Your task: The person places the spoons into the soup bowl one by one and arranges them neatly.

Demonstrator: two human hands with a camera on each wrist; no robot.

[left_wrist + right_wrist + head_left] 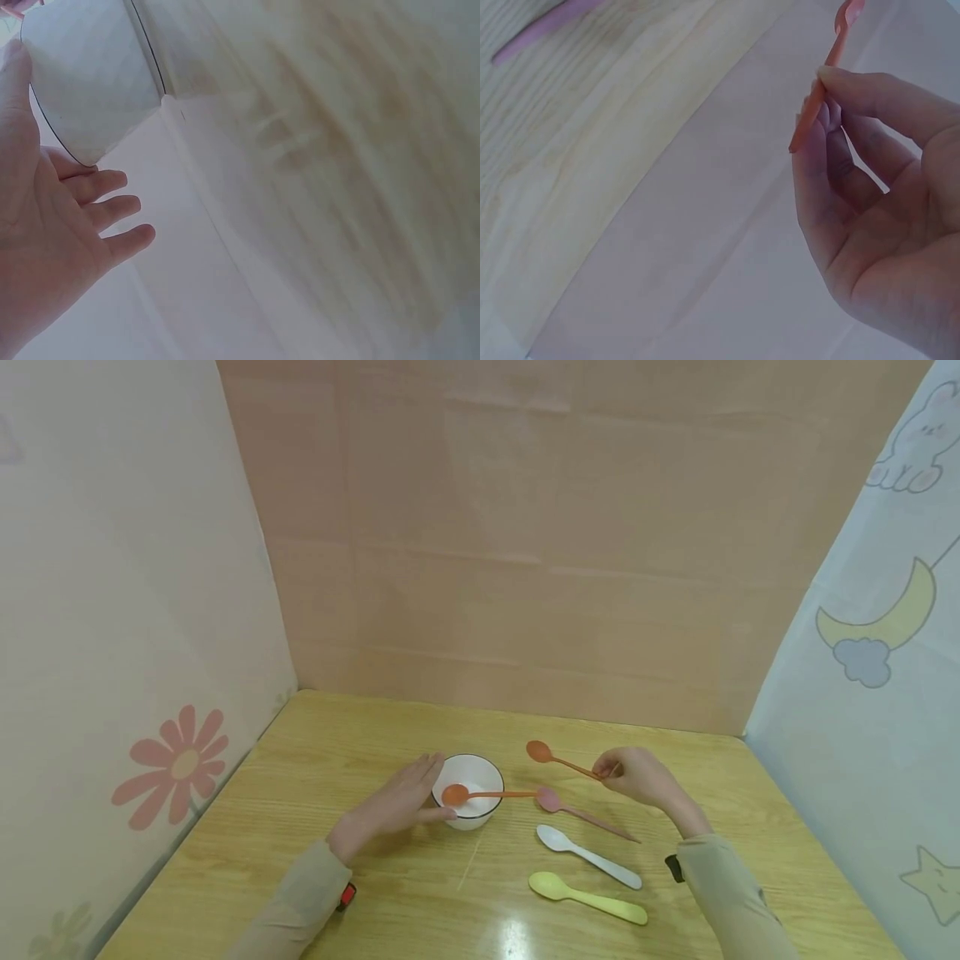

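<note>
My left hand (397,797) rests against the left side of a white bowl (467,822) with a dark rim. Its thumb lies at the near side and its fingers, fairly straight, along the far left. In the left wrist view, several fingers extend past the bowl (94,75). An orange spoon (455,794) lies with its head over the bowl and its handle reaching right past the rim. At the right, my right hand (637,774) pinches the handle end of another orange spoon (538,752), held with its head pointing left; the right wrist view shows this spoon (808,124) between thumb and fingers.
Right of the bowl lie a pink spoon (549,800), a white spoon (592,857) and a yellow spoon (588,897), heads to the left. The wooden table (390,718) meets a tan backdrop (510,568) behind and patterned cloth walls at both sides.
</note>
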